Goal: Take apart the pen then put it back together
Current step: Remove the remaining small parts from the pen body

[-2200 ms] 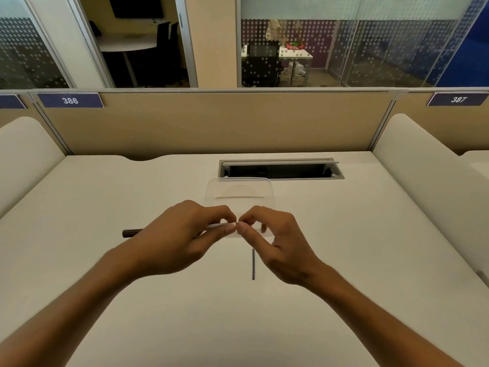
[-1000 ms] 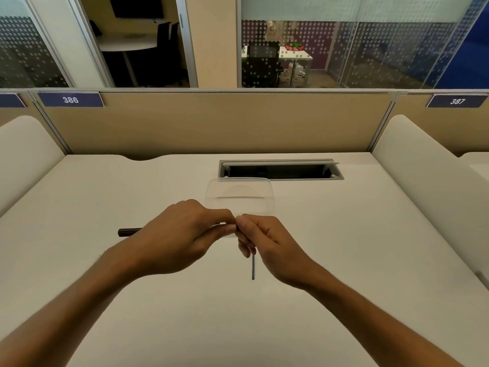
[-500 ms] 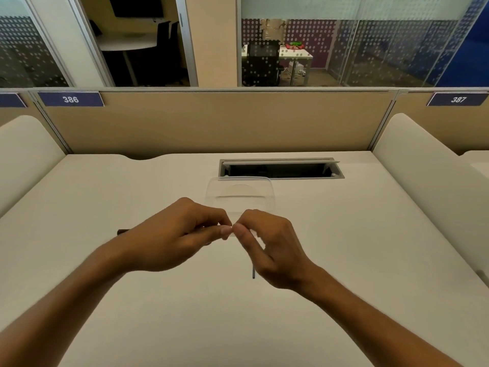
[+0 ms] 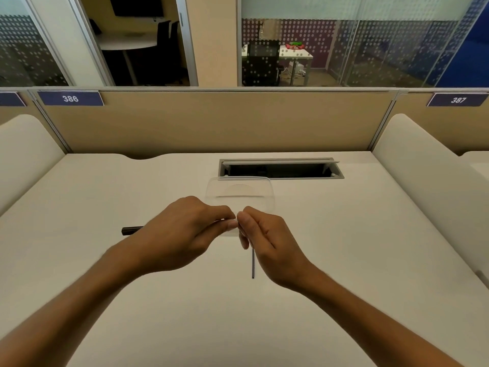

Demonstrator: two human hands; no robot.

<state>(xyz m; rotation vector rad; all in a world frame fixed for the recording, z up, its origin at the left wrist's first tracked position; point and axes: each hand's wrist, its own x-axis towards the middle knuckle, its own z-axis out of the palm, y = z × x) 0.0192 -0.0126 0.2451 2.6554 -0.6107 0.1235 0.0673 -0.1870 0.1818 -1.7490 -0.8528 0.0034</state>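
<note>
My left hand (image 4: 182,234) is closed around the pen barrel. Only the barrel's dark rear end (image 4: 131,230) sticks out to the left of my fist. My right hand (image 4: 267,242) meets the left one at the fingertips, with thumb and forefinger pinched on the barrel's front end; the small part between them is hidden. A thin dark refill (image 4: 253,264) lies on the white desk (image 4: 357,247) just below my right hand, pointing toward me.
A clear plastic container (image 4: 239,190) stands right behind my hands. Beyond it is an open cable slot (image 4: 280,169) in the desk. A beige partition closes the back, and padded dividers flank both sides.
My right fingers have shifted around the barrel's front end while staying pinched there. Both hands stay in nearly the same place. The refill has not moved.
</note>
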